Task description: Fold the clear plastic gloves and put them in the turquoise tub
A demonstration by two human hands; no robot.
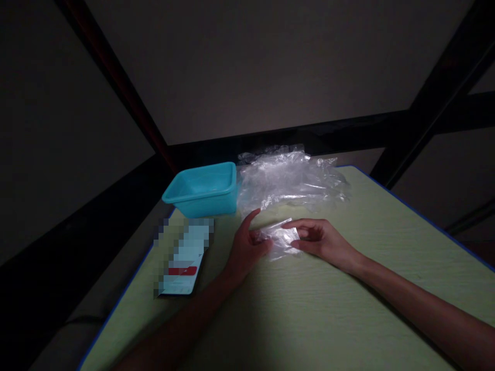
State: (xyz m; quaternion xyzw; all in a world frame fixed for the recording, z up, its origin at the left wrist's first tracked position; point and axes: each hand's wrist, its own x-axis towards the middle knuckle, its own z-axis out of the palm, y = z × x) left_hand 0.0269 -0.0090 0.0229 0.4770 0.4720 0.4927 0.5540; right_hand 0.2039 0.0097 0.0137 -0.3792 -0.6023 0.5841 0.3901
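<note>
Left hand [244,248] and right hand [327,242] pinch the clear plastic [281,239] between them, on or just over the green table [305,314]. It looks thin, so a hard tug could rip it. Loose plastic [290,178] lies close behind, beside the blue tub [207,203]; a bump could slide it.

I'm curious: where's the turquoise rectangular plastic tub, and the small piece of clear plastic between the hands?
Turquoise rectangular plastic tub [211,206]: head view, front wall.
Small clear plastic piece [282,237]: head view, middle.
</note>
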